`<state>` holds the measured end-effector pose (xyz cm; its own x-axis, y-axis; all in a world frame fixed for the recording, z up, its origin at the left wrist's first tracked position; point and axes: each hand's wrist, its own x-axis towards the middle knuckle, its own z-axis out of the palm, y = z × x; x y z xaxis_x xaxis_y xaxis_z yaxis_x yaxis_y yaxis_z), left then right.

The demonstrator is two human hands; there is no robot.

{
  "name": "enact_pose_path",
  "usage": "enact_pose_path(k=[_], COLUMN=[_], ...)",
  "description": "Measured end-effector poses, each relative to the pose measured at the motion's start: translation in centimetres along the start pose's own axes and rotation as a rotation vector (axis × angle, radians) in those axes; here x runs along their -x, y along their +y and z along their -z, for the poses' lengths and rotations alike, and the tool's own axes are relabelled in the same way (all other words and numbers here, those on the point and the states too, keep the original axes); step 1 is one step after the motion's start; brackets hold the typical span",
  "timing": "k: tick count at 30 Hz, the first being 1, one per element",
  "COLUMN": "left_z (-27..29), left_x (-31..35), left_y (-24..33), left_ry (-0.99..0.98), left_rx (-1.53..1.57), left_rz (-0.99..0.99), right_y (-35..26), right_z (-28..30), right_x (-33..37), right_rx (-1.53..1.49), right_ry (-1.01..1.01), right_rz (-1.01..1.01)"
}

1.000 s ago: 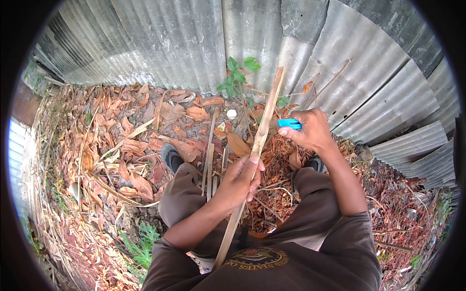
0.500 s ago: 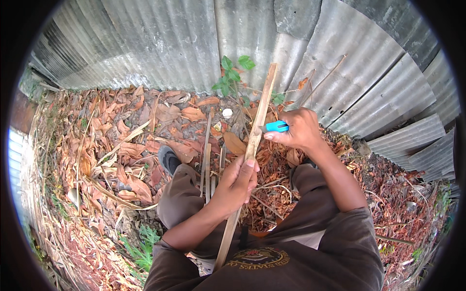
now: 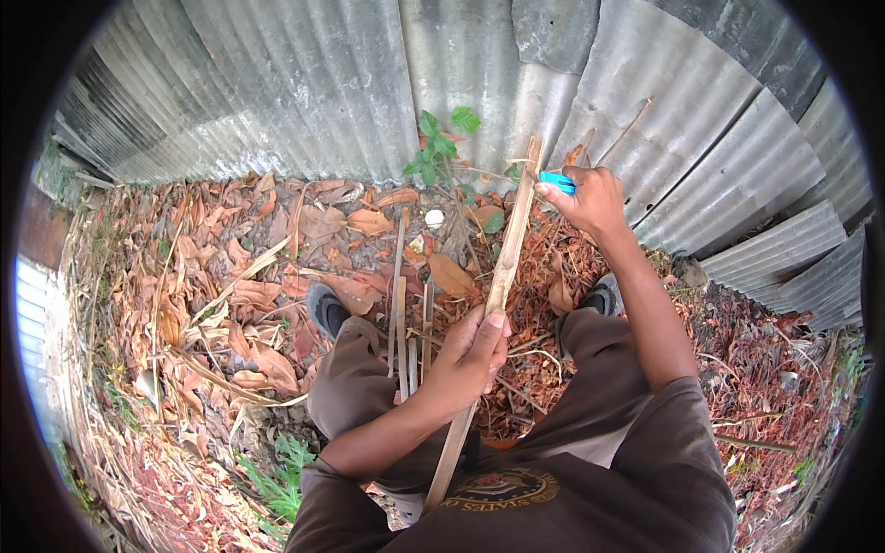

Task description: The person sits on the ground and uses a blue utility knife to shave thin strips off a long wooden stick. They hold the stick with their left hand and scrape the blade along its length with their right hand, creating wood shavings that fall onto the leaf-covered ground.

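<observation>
A long, pale bamboo strip [image 3: 510, 253] slants up and away from my lap, its near end against my shirt. My left hand [image 3: 464, 362] is wrapped round it below the middle, thumb lying along the top. In my right hand [image 3: 595, 201] is a utility knife with a bright blue handle [image 3: 559, 182], held close to the strip's far end. The blade meets the strip's right edge there, though it is mostly hidden. A thin shaving seems to stand off the strip beside it.
Several more strips [image 3: 401, 313] lie on the ground between my feet, by my left shoe [image 3: 326, 309]. A corrugated metal fence [image 3: 304, 92] closes off the far side. Dry leaves [image 3: 267, 295] cover the soil, and a green plant [image 3: 433, 152] grows against the fence.
My right hand has slid the knife away from me along the strip, from near its middle to the far end. The strip has tipped slightly to the right.
</observation>
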<state>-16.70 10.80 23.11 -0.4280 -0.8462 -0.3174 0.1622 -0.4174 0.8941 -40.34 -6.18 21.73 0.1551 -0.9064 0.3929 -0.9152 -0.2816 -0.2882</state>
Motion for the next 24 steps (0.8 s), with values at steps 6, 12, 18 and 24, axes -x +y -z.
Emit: enact_pose_path(k=[6, 12, 18, 24], left_z=[-0.2, -0.9, -1.3, -3.0], left_x=[-0.2, -0.5, -0.4, 2.8], left_y=[-0.4, -0.3, -0.9, -1.4], left_ry=[-0.014, -0.007, -0.048, -0.294], left_rx=[0.005, -0.045, -0.032, -0.055], left_rz=[-0.017, 0.005, 0.036, 0.06], right_y=[1.3, 3.2, 5.3, 20.1], right_z=[-0.5, -1.0, -1.9, -1.1], right_x=[-0.4, -0.5, -1.0, 5.0], right_rx=[0.042, 0.069, 0.073, 0.096], right_ry=[0.045, 0.084, 0.114, -0.127], right_rz=[0.01, 0.046, -0.036, -0.898])
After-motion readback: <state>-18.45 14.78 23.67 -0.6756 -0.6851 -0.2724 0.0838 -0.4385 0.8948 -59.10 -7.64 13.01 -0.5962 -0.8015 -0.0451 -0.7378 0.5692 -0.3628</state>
